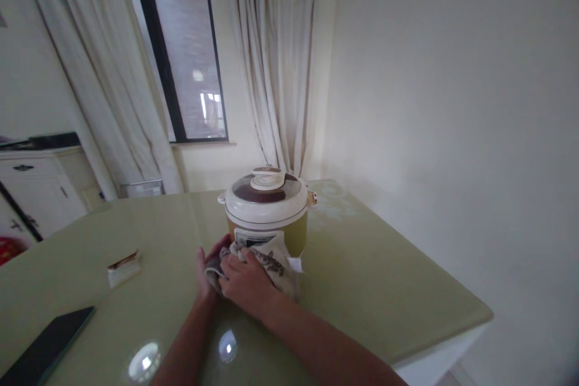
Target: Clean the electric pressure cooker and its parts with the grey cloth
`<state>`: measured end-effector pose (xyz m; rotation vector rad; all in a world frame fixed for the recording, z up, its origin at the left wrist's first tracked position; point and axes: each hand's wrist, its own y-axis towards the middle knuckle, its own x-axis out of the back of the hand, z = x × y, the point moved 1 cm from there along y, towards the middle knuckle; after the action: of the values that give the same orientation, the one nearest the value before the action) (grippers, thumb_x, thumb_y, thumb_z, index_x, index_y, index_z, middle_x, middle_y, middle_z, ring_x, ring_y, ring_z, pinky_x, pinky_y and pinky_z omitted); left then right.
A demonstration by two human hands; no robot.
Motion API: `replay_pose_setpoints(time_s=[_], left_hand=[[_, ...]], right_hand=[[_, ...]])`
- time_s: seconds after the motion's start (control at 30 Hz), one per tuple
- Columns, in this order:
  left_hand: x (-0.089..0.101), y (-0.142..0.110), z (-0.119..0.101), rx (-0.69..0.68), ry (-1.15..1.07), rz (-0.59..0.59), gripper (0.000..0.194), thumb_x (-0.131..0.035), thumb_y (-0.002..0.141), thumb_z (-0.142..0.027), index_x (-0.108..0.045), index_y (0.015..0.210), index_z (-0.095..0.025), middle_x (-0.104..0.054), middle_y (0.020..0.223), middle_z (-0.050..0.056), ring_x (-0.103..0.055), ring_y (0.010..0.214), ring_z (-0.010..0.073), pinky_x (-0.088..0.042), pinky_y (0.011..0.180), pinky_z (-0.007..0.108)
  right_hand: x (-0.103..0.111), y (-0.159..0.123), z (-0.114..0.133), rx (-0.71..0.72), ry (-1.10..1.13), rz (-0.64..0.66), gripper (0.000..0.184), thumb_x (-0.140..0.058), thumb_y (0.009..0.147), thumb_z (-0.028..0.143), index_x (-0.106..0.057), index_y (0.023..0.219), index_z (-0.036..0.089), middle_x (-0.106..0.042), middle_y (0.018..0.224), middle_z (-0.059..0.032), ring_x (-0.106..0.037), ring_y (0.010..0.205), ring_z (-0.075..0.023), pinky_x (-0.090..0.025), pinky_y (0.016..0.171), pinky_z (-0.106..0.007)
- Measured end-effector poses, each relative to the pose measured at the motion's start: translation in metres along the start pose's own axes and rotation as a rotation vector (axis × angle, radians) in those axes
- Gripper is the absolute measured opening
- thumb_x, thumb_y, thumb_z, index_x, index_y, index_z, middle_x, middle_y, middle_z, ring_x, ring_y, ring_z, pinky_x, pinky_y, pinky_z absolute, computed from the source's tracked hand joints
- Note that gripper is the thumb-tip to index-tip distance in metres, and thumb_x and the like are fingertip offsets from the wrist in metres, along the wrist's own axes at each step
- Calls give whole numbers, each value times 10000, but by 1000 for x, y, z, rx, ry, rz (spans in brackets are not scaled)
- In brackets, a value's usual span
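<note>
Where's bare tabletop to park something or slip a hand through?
Bare: table right of the cooker to the table edge; also between cooker and white packet.
Crowded: cooker's near side, with left hand, right hand and cloth; near-left corner, dark flat slab.

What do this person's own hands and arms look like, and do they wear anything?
The left hand and right hand are bare, ungloved; the left forearm and right forearm show no sleeve, watch or bracelet. No ring shows, but some fingers are partly hidden.
</note>
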<state>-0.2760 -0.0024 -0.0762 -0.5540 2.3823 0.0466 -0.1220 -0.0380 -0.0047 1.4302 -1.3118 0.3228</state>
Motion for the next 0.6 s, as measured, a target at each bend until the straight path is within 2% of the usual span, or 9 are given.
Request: replay_pose_setpoints(time_s=[0.07,0.13,0.2,0.3,0.37,0.47,0.53,0.6], left_hand=[[-5,-1,1,-42,54,6,768,-551,841,-839,-790,1161,-183,-797,1254,153,-680,1305,382,-493,1169,533],[-9,-3,2,-88,94,-11,761,-567,833,-830,-791,1164,-182,-776,1336,156,-647,1367,394,-450,1207,546],[-11,-4,3,-113,130,-25,738,-534,867,-819,-795,1154,-192,-764,1373,157,-625,1403,391,-428,1224,558],[-11,-4,4,-156,181,-23,715,-493,907,-805,-801,1134,-202,-757,1386,160,-614,1421,382,-438,1216,568],[-11,-4,4,-183,201,-15,699,-488,921,-794,-802,1135,-207,-753,1394,159,-611,1426,377,-447,1211,567],[-10,-2,6,-200,218,-13,686,-472,939,-789,-803,1135,-221,-767,1365,146,-621,1415,371,-474,1189,552],[-10,-2,6,-188,205,-50,681,-471,944,-794,-810,1087,-220,-795,1288,137,-644,1382,380,-512,1147,538],[-12,-2,5,-157,144,-55,658,-479,970,-770,-813,1045,-208,-804,1240,132,-662,1344,391,-550,1093,521]], right_hand=[[-6,-31,-2,51,-7,-58,231,-566,1114,279,-781,1034,245,-742,1270,-46,-604,1222,-214,-470,1121,-462],[-6,-64,-12,36,-22,-136,240,-575,1112,348,-791,1018,301,-713,1396,-17,-588,1270,-218,-470,1095,-462],[0,-92,-29,-43,-45,-250,225,-607,1088,358,-789,963,315,-680,1476,-1,-568,1308,-232,-443,1103,-482],[15,-112,-57,-241,-28,-389,139,-682,1003,357,-793,1005,274,-675,1438,-78,-561,1290,-282,-421,1108,-515],[28,-105,-71,-380,12,-387,263,-720,931,385,-796,1135,237,-646,1422,-136,-542,1286,-321,-432,1085,-514],[48,-71,-72,-489,43,-309,417,-752,877,390,-771,1263,235,-599,1449,-155,-502,1298,-354,-415,1087,-527],[58,-43,-62,-523,32,-254,399,-759,894,403,-763,1268,262,-596,1456,-144,-497,1285,-358,-399,1088,-544],[62,-16,-48,-510,0,-209,297,-716,963,404,-757,1233,288,-615,1448,-123,-515,1252,-338,-401,1074,-546]])
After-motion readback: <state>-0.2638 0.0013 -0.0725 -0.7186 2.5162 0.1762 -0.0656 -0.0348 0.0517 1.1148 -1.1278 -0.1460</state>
